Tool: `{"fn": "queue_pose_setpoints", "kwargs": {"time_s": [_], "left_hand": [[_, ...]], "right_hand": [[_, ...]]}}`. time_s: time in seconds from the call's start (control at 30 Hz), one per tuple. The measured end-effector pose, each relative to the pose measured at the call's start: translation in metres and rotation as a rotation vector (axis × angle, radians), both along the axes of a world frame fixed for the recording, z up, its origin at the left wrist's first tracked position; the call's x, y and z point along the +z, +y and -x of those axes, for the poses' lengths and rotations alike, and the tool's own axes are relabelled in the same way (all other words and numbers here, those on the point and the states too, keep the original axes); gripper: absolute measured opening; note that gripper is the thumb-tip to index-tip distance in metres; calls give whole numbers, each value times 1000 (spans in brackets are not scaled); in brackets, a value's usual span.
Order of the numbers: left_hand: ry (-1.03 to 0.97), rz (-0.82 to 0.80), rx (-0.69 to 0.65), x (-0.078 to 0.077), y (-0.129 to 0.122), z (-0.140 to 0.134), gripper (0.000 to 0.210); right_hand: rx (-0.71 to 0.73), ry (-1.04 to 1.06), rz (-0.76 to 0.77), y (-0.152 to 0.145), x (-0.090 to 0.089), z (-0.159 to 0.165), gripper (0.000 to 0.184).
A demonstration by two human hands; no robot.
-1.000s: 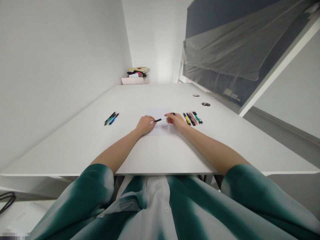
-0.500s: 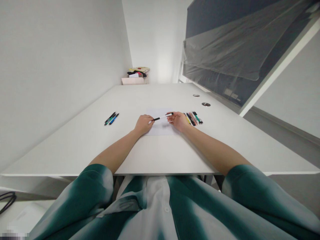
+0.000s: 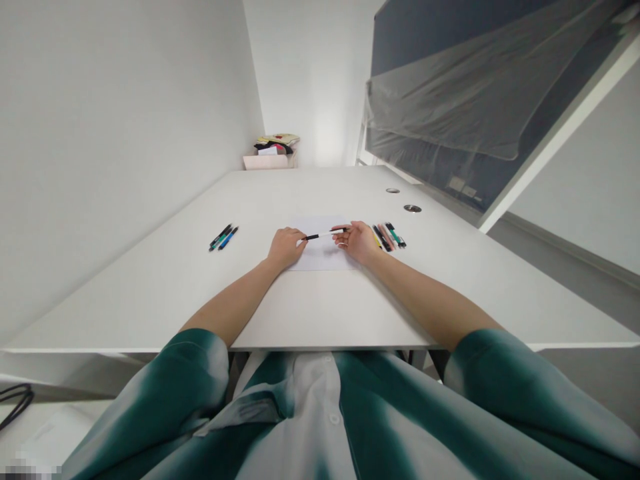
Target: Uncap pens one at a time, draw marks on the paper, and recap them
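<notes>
A black-and-white pen [image 3: 324,234] is held nearly level over a sheet of white paper [image 3: 320,261]. Its black end is pinched by the fingers of my left hand [image 3: 287,247], which rests at the paper's left edge. My right hand [image 3: 359,241] has its fingers closed around the other end, near the paper's right side. Right beside my right hand lies a row of several pens [image 3: 387,237] in yellow, black, pink and green. Over on the left lie a few more pens [image 3: 223,237], black, green and blue.
The white table [image 3: 320,320] stretches away from me, with a wall along its left. Two round metal discs [image 3: 413,209] sit in its right side. A pale bin [image 3: 270,161] with cloth-like items stands at the far end. A dark panel [image 3: 450,100] under plastic film leans at right.
The pen has tilted slightly closer to level, its right end a little lower. Both hands have shifted only very slightly and keep their hold on it.
</notes>
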State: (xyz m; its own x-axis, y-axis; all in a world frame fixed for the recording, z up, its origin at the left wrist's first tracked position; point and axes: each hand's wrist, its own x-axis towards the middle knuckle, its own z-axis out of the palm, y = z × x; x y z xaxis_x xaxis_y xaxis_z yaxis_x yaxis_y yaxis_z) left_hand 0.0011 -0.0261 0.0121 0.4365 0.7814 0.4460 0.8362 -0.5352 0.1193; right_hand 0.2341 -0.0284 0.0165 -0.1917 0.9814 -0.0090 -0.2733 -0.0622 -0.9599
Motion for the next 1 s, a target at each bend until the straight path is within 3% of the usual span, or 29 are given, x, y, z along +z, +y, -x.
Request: {"fn": "queue_pose_setpoints", "kwargs": {"time_s": [0.1, 0.2, 0.3, 0.6, 1.0], "left_hand": [[2, -8, 36, 0, 1, 3, 27], [4, -23, 57, -1, 3, 5, 25], [26, -49, 62, -1, 2, 5, 23], [57, -72, -36, 4, -6, -2, 20], [54, -93, -103, 2, -11, -9, 24]], "right_hand": [[-6, -126, -40, 1, -3, 0, 40], [7, -368, -192, 0, -7, 2, 22], [75, -531, -297, -4, -9, 6, 16], [231, -756, -399, -13, -8, 12, 32], [195, -958, -608, -20, -7, 20, 38]]}}
